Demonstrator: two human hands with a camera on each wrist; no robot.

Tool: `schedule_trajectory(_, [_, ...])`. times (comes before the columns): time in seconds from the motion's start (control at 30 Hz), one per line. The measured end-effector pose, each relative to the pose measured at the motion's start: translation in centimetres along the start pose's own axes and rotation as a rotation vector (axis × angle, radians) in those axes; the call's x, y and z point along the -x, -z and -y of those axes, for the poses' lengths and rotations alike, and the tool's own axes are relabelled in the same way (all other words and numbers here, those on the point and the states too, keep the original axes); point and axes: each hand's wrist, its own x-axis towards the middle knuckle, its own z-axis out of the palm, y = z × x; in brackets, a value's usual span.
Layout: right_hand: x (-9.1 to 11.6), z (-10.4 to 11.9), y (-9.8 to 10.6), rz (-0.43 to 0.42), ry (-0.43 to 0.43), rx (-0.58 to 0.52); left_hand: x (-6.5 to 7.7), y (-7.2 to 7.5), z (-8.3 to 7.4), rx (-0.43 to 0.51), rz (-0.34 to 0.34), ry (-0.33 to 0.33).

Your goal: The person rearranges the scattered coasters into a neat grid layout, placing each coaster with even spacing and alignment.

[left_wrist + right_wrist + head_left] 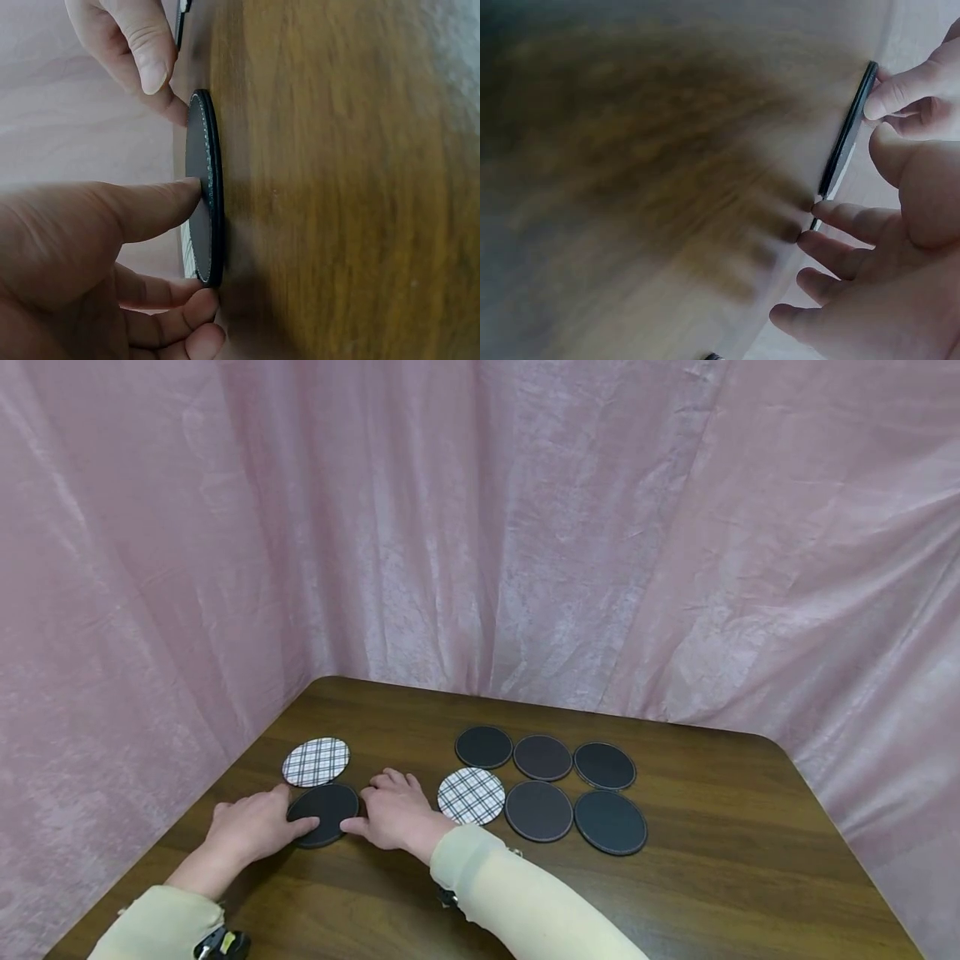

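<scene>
A round black coaster (pixel 327 806) with a stitched rim lies flat at the left of the wooden table. My left hand (pixel 253 828) pinches its left side, thumb on the top face and fingers curled at the edge, as the left wrist view (pixel 97 247) shows. On the other side is my right hand (pixel 393 810), its fingers loosely extended by the coaster's right edge and the thumb just off the rim. Right behind this coaster sits a white plaid coaster (pixel 317 762), close to its far edge.
Two rows of coasters stand right of my hands: a black one (pixel 483 747), dark brown ones (pixel 543 757), another black one (pixel 604 766), a white plaid one (pixel 471 796) and a dark greenish one (pixel 611 822). Pink curtains (pixel 525 527) hang behind the table (pixel 720 877).
</scene>
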Motion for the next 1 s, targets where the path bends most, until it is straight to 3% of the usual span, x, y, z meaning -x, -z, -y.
schedule_trajectory(0.37, [-0.1, -0.1, 0.3, -0.021, -0.007, -0.038, 0.1, 0.2, -0.8, 0.07, 0.059, -0.011])
schedule_trajectory(0.67, [0.1, -0.4, 0.5, 0.022, -0.048, -0.058, 0.2, 0.4, -1.4, 0.072, -0.098, -0.095])
schedule_trajectory(1.0, [0.2, -0.5, 1.0, -0.026, -0.123, -0.138, 0.5, -0.3, -2.1, 0.121, -0.147, -0.11])
